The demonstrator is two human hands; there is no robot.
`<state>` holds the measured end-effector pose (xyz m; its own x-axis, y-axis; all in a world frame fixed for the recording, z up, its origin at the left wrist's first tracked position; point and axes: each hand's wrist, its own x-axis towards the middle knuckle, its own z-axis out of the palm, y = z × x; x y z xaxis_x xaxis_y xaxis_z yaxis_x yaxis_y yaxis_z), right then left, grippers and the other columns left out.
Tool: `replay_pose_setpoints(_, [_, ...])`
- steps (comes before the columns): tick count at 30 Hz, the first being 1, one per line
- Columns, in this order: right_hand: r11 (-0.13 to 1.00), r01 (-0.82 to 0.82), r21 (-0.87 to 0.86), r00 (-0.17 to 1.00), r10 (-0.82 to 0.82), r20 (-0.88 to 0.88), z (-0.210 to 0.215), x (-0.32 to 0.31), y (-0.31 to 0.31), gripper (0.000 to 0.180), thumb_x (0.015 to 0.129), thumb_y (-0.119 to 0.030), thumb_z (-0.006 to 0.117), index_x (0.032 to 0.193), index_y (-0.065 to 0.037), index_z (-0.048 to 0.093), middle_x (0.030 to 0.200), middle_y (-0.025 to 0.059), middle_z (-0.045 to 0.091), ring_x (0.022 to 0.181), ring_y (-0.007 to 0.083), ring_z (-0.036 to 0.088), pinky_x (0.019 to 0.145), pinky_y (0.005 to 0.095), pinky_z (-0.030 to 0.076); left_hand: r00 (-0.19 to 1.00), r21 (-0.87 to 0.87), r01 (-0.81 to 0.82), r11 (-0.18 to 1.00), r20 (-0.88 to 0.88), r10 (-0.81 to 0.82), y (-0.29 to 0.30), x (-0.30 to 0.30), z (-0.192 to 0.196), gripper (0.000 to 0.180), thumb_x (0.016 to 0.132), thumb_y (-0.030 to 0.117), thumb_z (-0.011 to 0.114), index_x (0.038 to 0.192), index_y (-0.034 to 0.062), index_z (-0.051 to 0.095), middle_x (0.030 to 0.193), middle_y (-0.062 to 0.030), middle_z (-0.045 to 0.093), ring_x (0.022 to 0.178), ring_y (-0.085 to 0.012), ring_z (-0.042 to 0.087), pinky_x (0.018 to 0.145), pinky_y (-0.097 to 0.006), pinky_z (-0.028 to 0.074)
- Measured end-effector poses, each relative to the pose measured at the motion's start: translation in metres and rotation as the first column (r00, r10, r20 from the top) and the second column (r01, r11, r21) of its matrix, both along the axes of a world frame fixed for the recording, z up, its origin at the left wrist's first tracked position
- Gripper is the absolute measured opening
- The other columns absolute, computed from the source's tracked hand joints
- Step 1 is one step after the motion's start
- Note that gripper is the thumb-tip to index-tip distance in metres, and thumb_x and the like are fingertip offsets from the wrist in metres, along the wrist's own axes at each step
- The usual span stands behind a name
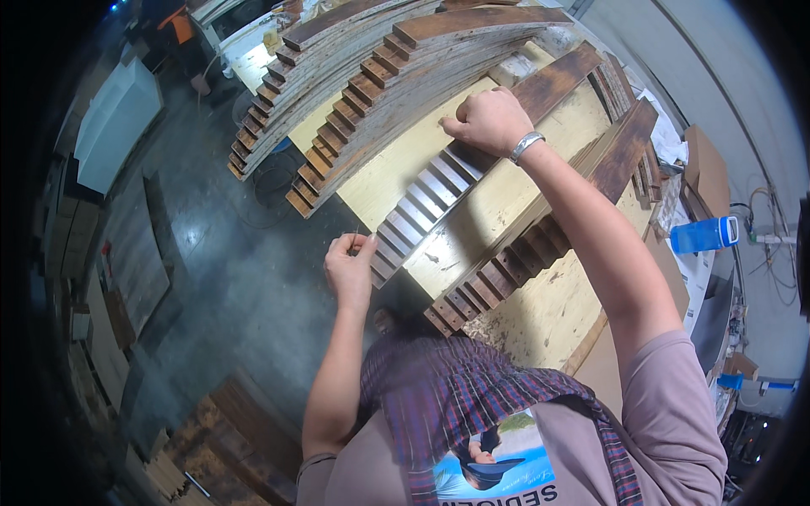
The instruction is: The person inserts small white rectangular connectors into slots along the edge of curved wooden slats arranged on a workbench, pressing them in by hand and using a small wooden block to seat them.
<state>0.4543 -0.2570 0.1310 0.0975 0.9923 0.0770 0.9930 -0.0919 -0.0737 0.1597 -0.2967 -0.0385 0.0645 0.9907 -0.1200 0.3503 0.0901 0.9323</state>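
Observation:
A fanned row of wooden boards [426, 196] runs diagonally before me, their stepped ends shining. At its near left end is my left hand [347, 268], thumb and fingers pinched together against the last board's edge. Whatever sits in that pinch is too small to name. My right hand [492, 122], with a silver bracelet at the wrist, is closed in a fist above the far part of the same row. Its palm side is hidden, so I cannot tell what it holds. Nearer my body lies another stepped row of brown boards [498, 282], beneath my right forearm.
Two more stepped stacks of boards [371, 84] stand beyond, on a pale yellow worktop [371, 181]. A blue-and-white jug [704, 234] and a cardboard piece [707, 173] are at the right. Dark floor [219, 278] lies at left, with brown planks [228, 438] lower down.

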Motion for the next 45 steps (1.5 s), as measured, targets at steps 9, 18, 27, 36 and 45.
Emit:
replay_pose_setpoints(9, [1.000, -0.010, 0.018, 1.000, 0.010, -0.001, 0.000, 0.001, 0.000, 0.048, 0.087, -0.044, 0.056, 0.068, -0.004, 0.075, 0.061, 0.0198, 0.064, 0.063, 0.0360, 0.066, 0.082, 0.0418, 0.053, 0.970, 0.148, 0.088, 0.985, -0.240, -0.050, 0.010, -0.008, 0.019, 0.017, 0.096, 0.019, 0.065, 0.092, 0.0036, 0.069, 0.089, -0.0114, 0.066, 0.078, -0.0300, 0.065, 0.071, -0.041, 0.049])
replay_pose_setpoints(18, [0.999, 0.013, -0.036, 0.999, -0.014, -0.044, 0.007, -0.003, -0.003, 0.049, 0.084, -0.044, 0.057, 0.062, -0.002, 0.071, 0.065, 0.0214, 0.066, 0.069, 0.0365, 0.067, 0.082, 0.0438, 0.051, 0.808, 0.435, 0.371, 0.820, -0.587, -0.054, -0.024, -0.018, 0.056, 0.015, 0.096, 0.023, 0.063, 0.087, 0.0108, 0.061, 0.084, -0.0072, 0.065, 0.078, -0.0333, 0.067, 0.064, -0.048, 0.051])
replay_pose_setpoints(27, [0.999, 0.002, -0.039, 1.000, -0.003, -0.026, 0.005, -0.001, -0.002, 0.049, 0.084, -0.044, 0.057, 0.064, -0.002, 0.072, 0.066, 0.0214, 0.067, 0.070, 0.0367, 0.067, 0.085, 0.0437, 0.051, 0.693, 0.375, 0.404, 0.834, -0.721, -0.011, 0.008, -0.029, 0.027, 0.024, 0.097, 0.031, 0.062, 0.081, 0.0133, 0.060, 0.071, -0.0113, 0.067, 0.064, -0.0390, 0.066, 0.055, -0.052, 0.049])
replay_pose_setpoints(36, [0.999, -0.027, 0.028, 1.000, 0.026, 0.005, 0.000, 0.003, -0.002, 0.048, 0.087, -0.043, 0.057, 0.065, -0.002, 0.073, 0.060, 0.0206, 0.063, 0.062, 0.0363, 0.065, 0.078, 0.0418, 0.054, 0.731, 0.335, 0.361, 0.870, -0.681, -0.041, 0.013, -0.023, 0.038, 0.019, 0.099, 0.030, 0.060, 0.090, 0.0134, 0.059, 0.073, -0.0131, 0.069, 0.068, -0.0411, 0.067, 0.058, -0.055, 0.048])
replay_pose_setpoints(45, [0.999, -0.027, 0.034, 0.999, 0.028, -0.020, 0.005, 0.001, 0.000, 0.049, 0.088, -0.043, 0.055, 0.065, -0.003, 0.073, 0.060, 0.0205, 0.063, 0.061, 0.0362, 0.065, 0.079, 0.0418, 0.054, 0.733, 0.395, 0.414, 0.820, -0.679, -0.043, 0.008, -0.024, 0.032, 0.022, 0.098, 0.030, 0.062, 0.086, 0.0129, 0.054, 0.070, -0.0114, 0.067, 0.063, -0.0409, 0.065, 0.055, -0.053, 0.048])
